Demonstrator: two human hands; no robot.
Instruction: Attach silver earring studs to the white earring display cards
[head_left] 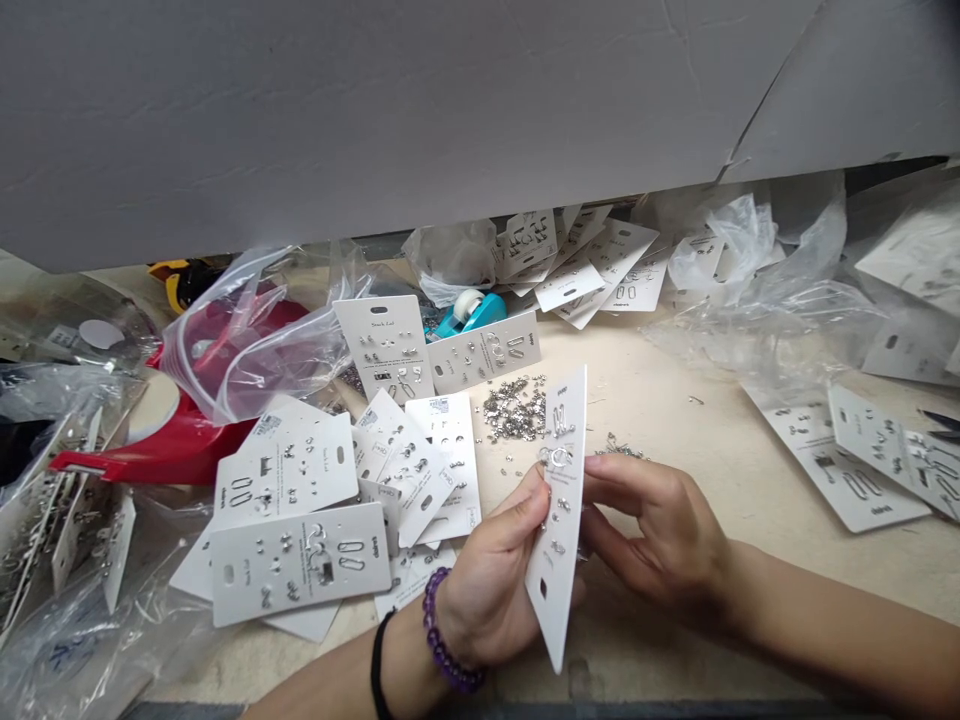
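Note:
My left hand is closed on a white earring card, its thumb on the front near the middle. The card stands almost edge-on, tilted, with small silver earrings and hoops on its front. My right hand is at the card's back, its fingers bent inward. Its fingertips are partly hidden by the card, so what they hold is not visible. Behind the card lies a pile of small silver earring backs, and a smaller heap of metal bits is beyond my right hand.
Earring cards lie stacked at left and at right. A red tape dispenser and a teal tape dispenser stand further back. Clear plastic bags lie around the table. A large grey-white panel spans the back.

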